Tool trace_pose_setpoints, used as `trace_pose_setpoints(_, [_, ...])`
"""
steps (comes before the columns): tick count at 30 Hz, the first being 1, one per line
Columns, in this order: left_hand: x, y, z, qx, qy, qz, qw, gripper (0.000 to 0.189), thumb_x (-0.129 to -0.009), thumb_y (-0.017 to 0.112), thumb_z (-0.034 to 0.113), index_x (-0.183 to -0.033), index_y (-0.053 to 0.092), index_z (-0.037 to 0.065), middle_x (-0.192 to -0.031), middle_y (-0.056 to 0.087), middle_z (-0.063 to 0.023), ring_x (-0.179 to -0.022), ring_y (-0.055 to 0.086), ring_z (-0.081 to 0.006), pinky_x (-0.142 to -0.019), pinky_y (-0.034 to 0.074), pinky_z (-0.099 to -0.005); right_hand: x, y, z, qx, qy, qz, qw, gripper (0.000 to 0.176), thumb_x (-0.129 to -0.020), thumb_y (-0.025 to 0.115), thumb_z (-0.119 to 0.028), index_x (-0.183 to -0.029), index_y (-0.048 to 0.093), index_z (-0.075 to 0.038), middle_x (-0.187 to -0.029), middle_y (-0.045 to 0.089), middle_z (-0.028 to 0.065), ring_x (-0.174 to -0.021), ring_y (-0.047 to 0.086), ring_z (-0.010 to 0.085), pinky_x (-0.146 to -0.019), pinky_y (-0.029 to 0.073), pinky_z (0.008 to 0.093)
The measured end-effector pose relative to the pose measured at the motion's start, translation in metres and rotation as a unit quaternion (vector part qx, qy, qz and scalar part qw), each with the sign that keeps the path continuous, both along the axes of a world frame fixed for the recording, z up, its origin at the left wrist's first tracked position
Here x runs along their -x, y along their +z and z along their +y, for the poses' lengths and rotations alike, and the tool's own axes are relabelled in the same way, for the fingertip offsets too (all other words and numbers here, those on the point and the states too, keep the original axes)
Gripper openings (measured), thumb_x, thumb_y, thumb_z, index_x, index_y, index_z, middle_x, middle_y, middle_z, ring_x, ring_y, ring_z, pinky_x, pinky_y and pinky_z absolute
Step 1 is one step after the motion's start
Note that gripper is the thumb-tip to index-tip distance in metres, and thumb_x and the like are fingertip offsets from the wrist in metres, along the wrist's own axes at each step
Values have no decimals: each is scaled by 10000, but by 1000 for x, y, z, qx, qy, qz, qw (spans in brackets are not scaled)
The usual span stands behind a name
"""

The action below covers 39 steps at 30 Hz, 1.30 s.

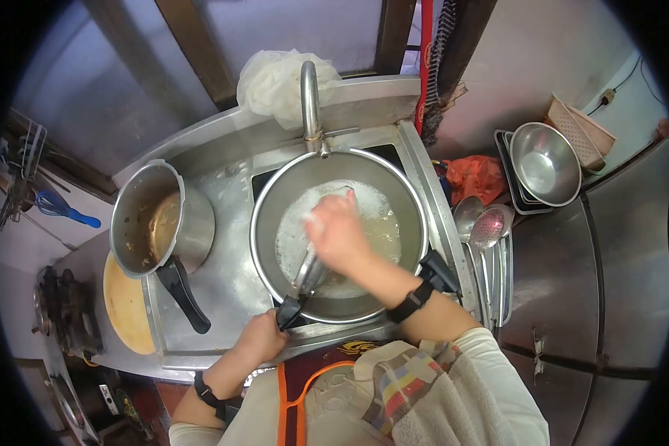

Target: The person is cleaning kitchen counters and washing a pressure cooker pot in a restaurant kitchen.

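A large round metal pot (pixel 264 195) stands at the sink under the tap, with cloudy, foamy water (pixel 383 223) in it. Over the water is my right hand (pixel 338 234), its fingers bent and blurred; what they hold, if anything, is hard to make out. My left hand (pixel 262 337) is closed round a black handle (pixel 288 312) at the pot's near rim. A metal piece (pixel 310 273) extends from that handle into the pot, below my right hand. The pot's other black handle (pixel 440 272) is at the right.
A pressure cooker (pixel 197 227) with brown residue stands on the left drainboard, beside a round wooden board (pixel 126 308). The curved tap (pixel 310 104) rises behind the pot. At the right are ladles (pixel 487 227), a red bag (pixel 474 178) and a metal bowl (pixel 545 163).
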<state>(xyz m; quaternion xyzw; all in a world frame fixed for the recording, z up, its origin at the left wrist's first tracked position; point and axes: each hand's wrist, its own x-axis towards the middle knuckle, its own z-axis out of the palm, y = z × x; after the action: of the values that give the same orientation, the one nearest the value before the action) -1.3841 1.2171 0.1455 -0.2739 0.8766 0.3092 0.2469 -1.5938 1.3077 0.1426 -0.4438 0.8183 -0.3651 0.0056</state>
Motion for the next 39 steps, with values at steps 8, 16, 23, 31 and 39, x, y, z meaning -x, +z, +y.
trace_pose_setpoints(8, [-5, 3, 8, 6, -23, 34, 999, 326, -683, 628, 136, -991, 580, 43, -832, 605, -226, -816, 578, -393, -738, 466, -415, 87, -57, 23, 190, -77, -546, 813, 325, -855, 513, -244, -998, 586, 39, -925, 616, 128, -838, 570, 222, -764, 425, 306])
trace_pose_setpoints(16, [-19, 20, 4, -59, -23, 73, 995, 405, -658, 657, 89, -1041, 548, 15, -868, 601, -232, -840, 576, -388, -738, 463, -413, 81, -80, 42, 169, -169, -752, 614, 327, -884, 437, -246, -1049, 558, 9, -940, 601, 157, -790, 597, 279, -705, 493, 402])
trace_pose_setpoints(23, [-39, 24, -15, 159, -32, 234, 958, 544, -594, 681, 21, -1098, 477, 7, -920, 580, -192, -817, 583, -369, -691, 486, -410, 36, -103, 49, 144, -38, -787, 599, 311, -848, 468, -224, -1036, 570, 2, -940, 601, 185, -790, 596, 302, -754, 467, 410])
trace_pose_setpoints(31, [-43, 22, -15, 256, 22, 170, 951, 511, -593, 639, -19, -1079, 487, 35, -879, 594, -190, -758, 598, -354, -641, 485, -417, 19, -115, 47, 69, 42, -212, 974, 299, -807, 504, -199, -1021, 583, -7, -940, 601, 217, -791, 595, 328, -811, 438, 420])
trace_pose_setpoints(39, [-42, 16, -13, 298, -27, 136, 944, 447, -650, 573, -1, -1083, 467, 31, -779, 554, -135, -657, 596, -321, -581, 490, -394, 88, -163, 55, -416, -66, -23, 907, 359, -784, 482, -107, -1105, 538, 43, -1003, 613, 154, -788, 613, 274, -730, 485, 338])
